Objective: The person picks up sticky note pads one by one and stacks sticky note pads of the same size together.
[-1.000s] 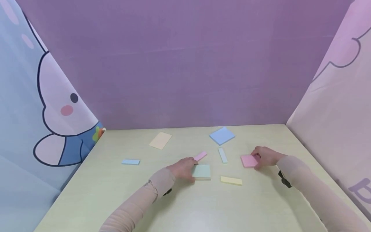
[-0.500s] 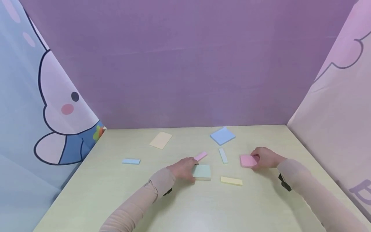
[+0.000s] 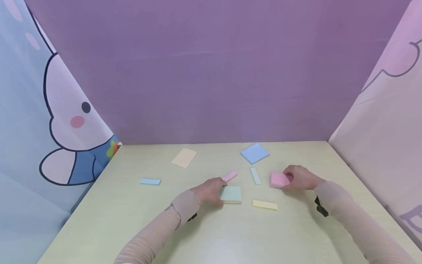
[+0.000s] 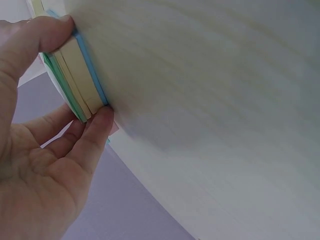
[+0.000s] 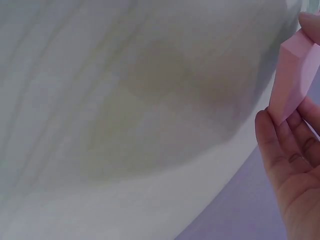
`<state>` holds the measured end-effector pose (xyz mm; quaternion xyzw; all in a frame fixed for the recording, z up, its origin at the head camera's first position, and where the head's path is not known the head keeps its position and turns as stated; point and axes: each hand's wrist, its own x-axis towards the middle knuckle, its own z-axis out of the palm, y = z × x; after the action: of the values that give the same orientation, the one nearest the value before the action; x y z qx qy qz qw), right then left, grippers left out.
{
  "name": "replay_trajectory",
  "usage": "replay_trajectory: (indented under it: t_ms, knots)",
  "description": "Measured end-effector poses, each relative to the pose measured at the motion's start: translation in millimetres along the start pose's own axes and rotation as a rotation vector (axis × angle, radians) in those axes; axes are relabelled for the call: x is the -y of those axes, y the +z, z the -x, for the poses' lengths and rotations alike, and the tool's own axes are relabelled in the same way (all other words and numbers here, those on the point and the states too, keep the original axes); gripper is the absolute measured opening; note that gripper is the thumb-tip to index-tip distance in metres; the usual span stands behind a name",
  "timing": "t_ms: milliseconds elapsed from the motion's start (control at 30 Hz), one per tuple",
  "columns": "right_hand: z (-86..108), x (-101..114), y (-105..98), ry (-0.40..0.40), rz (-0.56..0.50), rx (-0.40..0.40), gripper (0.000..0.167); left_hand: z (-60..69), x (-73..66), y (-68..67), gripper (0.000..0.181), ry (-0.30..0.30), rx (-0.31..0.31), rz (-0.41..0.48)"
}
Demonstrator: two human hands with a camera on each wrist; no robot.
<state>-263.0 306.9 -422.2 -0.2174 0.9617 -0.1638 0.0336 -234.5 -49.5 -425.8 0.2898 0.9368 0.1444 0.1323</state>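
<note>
My left hand [image 3: 209,191] grips the left side of a square sticky note stack [image 3: 232,194] on the table. In the left wrist view, thumb and fingers pinch the stack [image 4: 82,75], which shows green, pale yellow and blue layers. To the right, my right hand [image 3: 301,178] holds a pink sticky note pad [image 3: 279,180] by its right side. The right wrist view shows that pink pad [image 5: 294,75] tilted between thumb and fingers, apart from the tabletop. A narrow pink pad [image 3: 230,176] lies just beyond my left fingertips.
Around the hands lie a narrow pale-blue pad [image 3: 255,176], a narrow yellow pad [image 3: 265,205] and a narrow blue pad [image 3: 150,182]. Farther back are a blue square pad [image 3: 255,153] and a peach sheet-like pad [image 3: 184,158]. A purple backdrop [image 3: 211,91] rises behind the table.
My right hand has drawn the pink pad slightly left and tipped it up, so its front edge shows thicker. The left hand keeps its grip on the stack, which stays in place.
</note>
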Motion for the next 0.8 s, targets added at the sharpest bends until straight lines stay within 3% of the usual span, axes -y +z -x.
replay_trajectory:
  t_ms: [800]
  knots:
    - [-6.6,54,-18,-0.085,0.003,-0.072,0.042,0.0,-1.2,-0.9,0.062,0.014,-0.008,-0.009]
